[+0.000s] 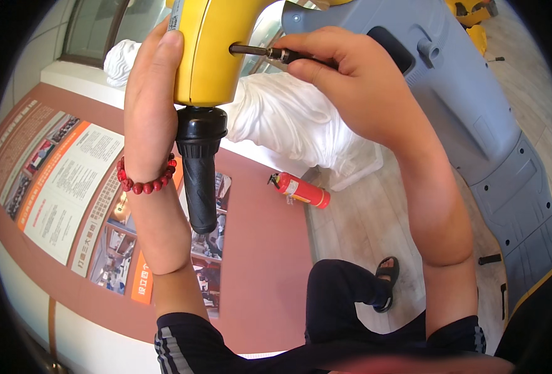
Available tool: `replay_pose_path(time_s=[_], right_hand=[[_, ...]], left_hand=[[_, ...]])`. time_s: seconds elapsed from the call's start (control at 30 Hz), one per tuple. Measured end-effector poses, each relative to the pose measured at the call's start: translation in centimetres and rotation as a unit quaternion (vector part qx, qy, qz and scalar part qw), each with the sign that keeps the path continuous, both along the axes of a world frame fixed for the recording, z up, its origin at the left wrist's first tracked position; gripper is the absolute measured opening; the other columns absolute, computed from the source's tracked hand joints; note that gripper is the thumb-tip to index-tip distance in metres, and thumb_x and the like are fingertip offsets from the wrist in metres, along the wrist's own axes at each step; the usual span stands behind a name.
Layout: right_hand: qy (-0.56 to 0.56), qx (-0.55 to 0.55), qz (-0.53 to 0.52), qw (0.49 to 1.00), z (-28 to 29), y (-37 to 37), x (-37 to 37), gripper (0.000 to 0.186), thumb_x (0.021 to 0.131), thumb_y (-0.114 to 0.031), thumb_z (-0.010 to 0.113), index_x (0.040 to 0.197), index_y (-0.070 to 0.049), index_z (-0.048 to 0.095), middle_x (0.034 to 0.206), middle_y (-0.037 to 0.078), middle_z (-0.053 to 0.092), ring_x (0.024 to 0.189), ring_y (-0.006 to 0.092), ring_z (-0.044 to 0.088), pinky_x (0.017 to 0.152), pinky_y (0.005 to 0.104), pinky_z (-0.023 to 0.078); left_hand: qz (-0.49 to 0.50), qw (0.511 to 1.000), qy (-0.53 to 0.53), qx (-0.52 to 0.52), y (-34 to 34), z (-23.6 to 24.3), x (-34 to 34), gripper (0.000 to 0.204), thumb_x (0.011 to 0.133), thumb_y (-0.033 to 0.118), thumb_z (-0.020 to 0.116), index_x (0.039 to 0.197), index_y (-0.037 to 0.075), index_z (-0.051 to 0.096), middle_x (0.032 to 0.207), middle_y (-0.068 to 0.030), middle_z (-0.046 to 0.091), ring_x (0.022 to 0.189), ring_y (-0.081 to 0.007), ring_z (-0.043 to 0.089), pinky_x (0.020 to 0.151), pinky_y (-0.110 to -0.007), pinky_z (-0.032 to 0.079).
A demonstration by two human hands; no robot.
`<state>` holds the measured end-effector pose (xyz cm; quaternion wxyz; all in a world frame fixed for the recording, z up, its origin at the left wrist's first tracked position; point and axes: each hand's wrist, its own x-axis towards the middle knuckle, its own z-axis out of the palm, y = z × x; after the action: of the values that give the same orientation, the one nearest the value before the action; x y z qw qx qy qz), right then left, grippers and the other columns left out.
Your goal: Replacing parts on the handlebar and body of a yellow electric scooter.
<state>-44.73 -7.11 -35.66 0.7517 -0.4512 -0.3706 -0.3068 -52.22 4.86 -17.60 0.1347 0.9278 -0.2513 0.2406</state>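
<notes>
A yellow plastic shell (208,59), which looks like a scooter's handlebar cover, fills the top middle of the head view. From its lower end hangs a black ribbed handlebar grip (199,187). My left hand (154,81), with a red bead bracelet at the wrist, holds the shell's left side; the thumb lies on it and the fingers are hidden behind. In my right hand (332,59) is a screwdriver (282,55) with a dark handle, held between thumb and fingers. Its shaft enters a round hole in the shell's right side; the tip is out of sight.
A large grey-blue body panel (469,106) stands at the right. White cloth (295,118) drapes behind the shell. On the floor are a red fire extinguisher (302,191) and a dark tool (490,258). A brown display board (263,249) covers the left wall. Yellow parts (475,37) lie far right.
</notes>
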Motion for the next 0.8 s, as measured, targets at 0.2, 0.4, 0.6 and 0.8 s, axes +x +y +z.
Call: replay_pose_path(time_s=[0.2,0.4,0.6,0.8], right_hand=[[0.023,0.061,0.098,0.993,-0.4,0.6,0.1,0.024,0.090,-0.007,0.061,0.111,0.003,0.063,0.087,0.001,0.063,0.078,0.0076,0.057,0.071,0.0215,0.046],[-0.003,0.078,0.120,0.990,-0.2,1.3,0.9,0.024,0.087,-0.006,0.066,0.108,0.004,0.063,0.086,0.002,0.064,0.081,0.0090,0.059,0.071,0.0226,0.048],[-0.069,0.040,-0.152,0.985,-0.3,0.8,0.6,0.018,0.089,-0.009,0.064,0.101,0.005,0.067,0.076,0.003,0.063,0.069,0.0084,0.056,0.062,0.0214,0.045],[0.066,-0.012,0.369,0.927,0.6,-0.3,1.4,0.025,0.094,-0.021,0.059,0.104,0.001,0.069,0.070,-0.003,0.057,0.059,0.0031,0.043,0.053,0.0180,0.034]], left_hand=[[0.019,1.000,-0.019,-0.005,0.2,0.1,0.2,0.045,0.100,0.039,0.042,0.121,0.001,0.053,0.096,-0.0103,0.064,0.080,-0.0139,0.064,0.070,-0.026,0.052],[0.012,1.000,-0.009,-0.005,0.2,0.1,0.3,0.047,0.100,0.039,0.041,0.123,0.000,0.052,0.096,-0.0108,0.065,0.079,-0.0153,0.064,0.069,-0.027,0.052],[0.006,1.000,-0.017,0.015,0.4,0.3,0.3,0.047,0.100,0.039,0.042,0.124,0.000,0.052,0.097,-0.0110,0.065,0.081,-0.0152,0.064,0.071,-0.027,0.053],[0.005,1.000,-0.012,0.004,0.4,0.4,0.5,0.045,0.100,0.039,0.042,0.121,0.000,0.053,0.097,-0.0110,0.065,0.081,-0.0152,0.065,0.071,-0.027,0.053]])
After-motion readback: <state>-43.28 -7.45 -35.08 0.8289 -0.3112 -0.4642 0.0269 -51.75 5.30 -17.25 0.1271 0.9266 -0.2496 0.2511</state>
